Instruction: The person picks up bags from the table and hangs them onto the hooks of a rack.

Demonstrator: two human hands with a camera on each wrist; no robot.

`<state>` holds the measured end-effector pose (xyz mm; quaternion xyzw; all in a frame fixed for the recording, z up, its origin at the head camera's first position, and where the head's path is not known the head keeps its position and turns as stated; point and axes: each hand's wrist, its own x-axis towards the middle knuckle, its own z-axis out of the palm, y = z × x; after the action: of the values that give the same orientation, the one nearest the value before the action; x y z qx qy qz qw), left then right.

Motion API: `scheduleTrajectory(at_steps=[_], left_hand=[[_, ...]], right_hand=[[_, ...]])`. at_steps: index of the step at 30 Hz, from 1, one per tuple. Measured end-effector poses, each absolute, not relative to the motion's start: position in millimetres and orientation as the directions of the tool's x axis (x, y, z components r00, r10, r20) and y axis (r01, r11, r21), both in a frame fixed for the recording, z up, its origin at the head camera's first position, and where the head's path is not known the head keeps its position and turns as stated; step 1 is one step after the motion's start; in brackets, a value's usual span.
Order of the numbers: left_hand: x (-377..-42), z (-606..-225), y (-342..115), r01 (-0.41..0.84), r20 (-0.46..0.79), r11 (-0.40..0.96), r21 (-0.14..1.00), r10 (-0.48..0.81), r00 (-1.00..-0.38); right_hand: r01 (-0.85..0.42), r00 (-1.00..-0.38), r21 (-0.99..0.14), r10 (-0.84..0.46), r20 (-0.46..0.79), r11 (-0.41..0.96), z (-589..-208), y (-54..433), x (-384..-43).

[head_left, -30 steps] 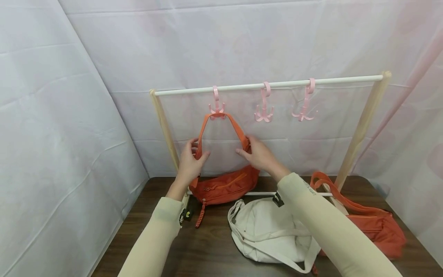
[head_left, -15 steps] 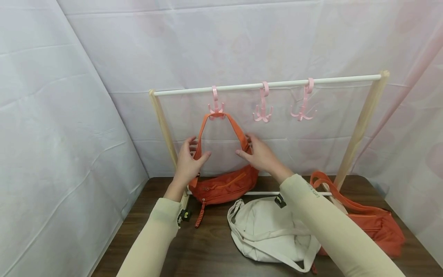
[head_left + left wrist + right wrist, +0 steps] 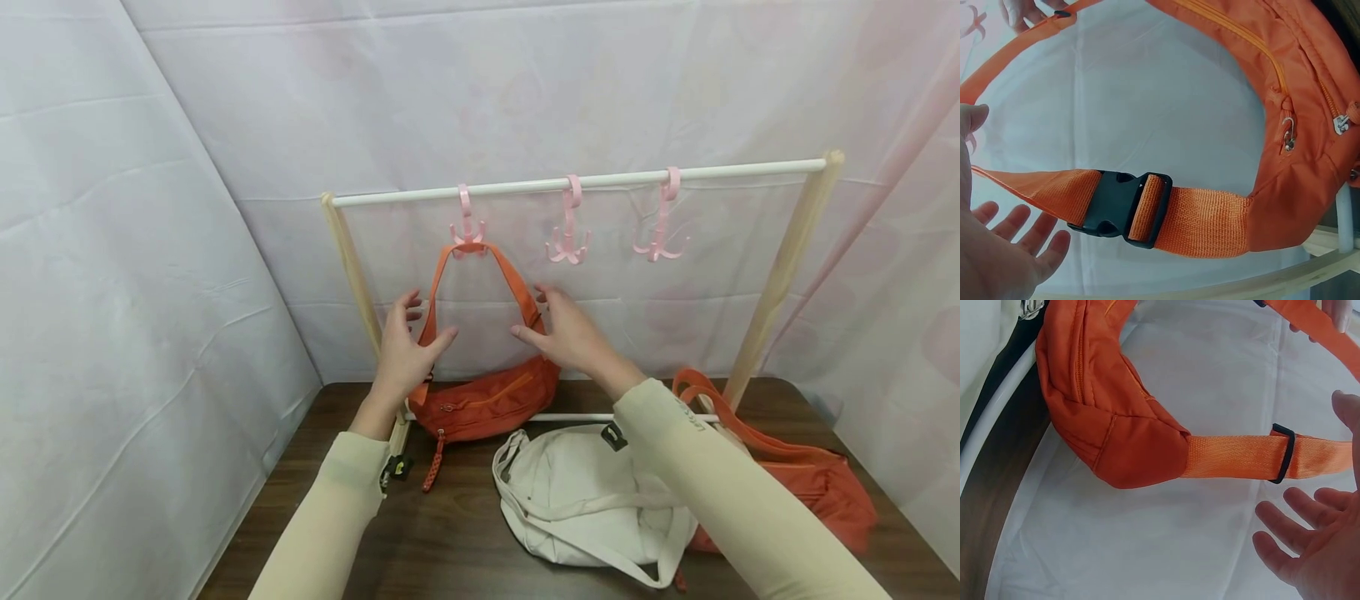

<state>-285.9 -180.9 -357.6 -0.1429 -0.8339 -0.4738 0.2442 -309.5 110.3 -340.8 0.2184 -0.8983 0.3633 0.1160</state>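
An orange waist bag [image 3: 491, 400] hangs by its strap [image 3: 514, 282] from the leftmost pink hook [image 3: 467, 225]. My left hand [image 3: 403, 350] is spread beside the strap's left side, near the black buckle [image 3: 1124, 206] that shows in the left wrist view. On the other side my right hand [image 3: 570, 333] is held with fingers apart, around the strap without gripping it. In the right wrist view its fingers [image 3: 1285, 528] lie below the strap's black slider [image 3: 1284, 454]. A braided zip pull [image 3: 432, 467] dangles from the bag's left end.
Two more pink hooks, one in the middle [image 3: 570, 229] and one at right [image 3: 662, 225], hang from the white rail [image 3: 517, 187]. A cream bag [image 3: 577, 500] lies on the dark wooden table [image 3: 442, 542]. Another orange bag [image 3: 825, 492] lies at right, partly behind my right sleeve.
Both hands have eased outward from the strap, and their fingers have spread. The orange waist bag stays hanging in place.
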Motion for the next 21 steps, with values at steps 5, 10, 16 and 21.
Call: scheduleTrajectory(at_steps=[5,10,16,21], left_hand=[[-281.2,-354.8,-180.2,0.475,0.555,0.526,0.706,0.008,-0.832],[-278.4,-353.4,-182.0,0.474,0.565,0.555,0.684,0.008,-0.825],[-273.8,-352.6,-183.0,0.489,0.591,0.585,0.647,0.021,-0.806],[-268.0,-350.3,-181.7,0.504,0.614,0.613,0.608,0.040,-0.789]], right_hand=[[-0.482,-0.873,-0.575,-0.306,0.379,0.661,-339.1,114.4,-305.0],[-0.493,-0.864,-0.547,-0.307,0.400,0.676,-336.6,118.7,-298.8],[-0.503,-0.856,-0.522,-0.312,0.413,0.689,-333.9,124.1,-290.0],[-0.515,-0.848,-0.504,-0.324,0.420,0.693,-333.1,130.2,-281.8]])
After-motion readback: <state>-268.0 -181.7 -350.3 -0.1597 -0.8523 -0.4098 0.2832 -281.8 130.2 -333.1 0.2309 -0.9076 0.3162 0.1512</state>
